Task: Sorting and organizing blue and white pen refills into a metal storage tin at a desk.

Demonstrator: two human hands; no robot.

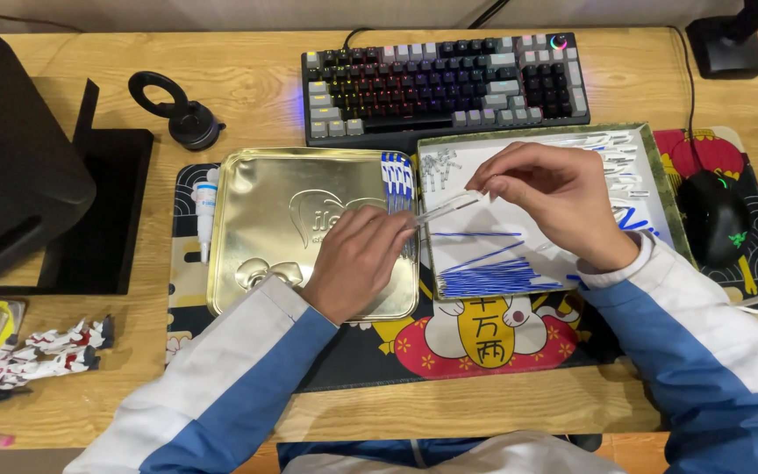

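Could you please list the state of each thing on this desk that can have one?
Keyboard: backlight on.
Mouse: lit, untouched.
Gold tin lid: lying flat, left hand resting on it.
Clear tube: held between both hands.
Right hand: pinching the tube's end.
Tin tray: open, holding blue sticks.

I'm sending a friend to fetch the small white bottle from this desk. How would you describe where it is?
Start at the gold tin lid in front of the keyboard. The bottle lies on the desk mat just off the lid's left edge, nozzle pointing toward you. It is the only white bottle there, with a blue label band.
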